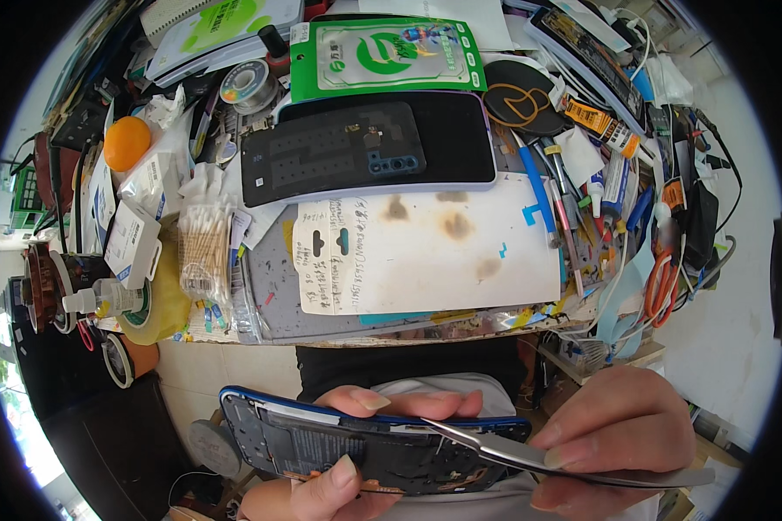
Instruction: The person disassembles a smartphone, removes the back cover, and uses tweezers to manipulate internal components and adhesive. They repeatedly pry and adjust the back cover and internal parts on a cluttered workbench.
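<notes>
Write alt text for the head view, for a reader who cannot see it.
The left hand holds an opened phone, its insides showing, while the right hand holds metal tweezers, their tip near the phone's far edge. Beyond, a cluttered bench carries a dark back panel, bagged cotton swabs and a wire spool.

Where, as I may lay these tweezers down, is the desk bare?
Mainly the stained white card, between the dark phone cover beyond it and the blue pen at right, is open. A narrow grey strip between card and cotton swabs is mostly bare. The sides are crowded: yellow tape left, tubes right.
</notes>
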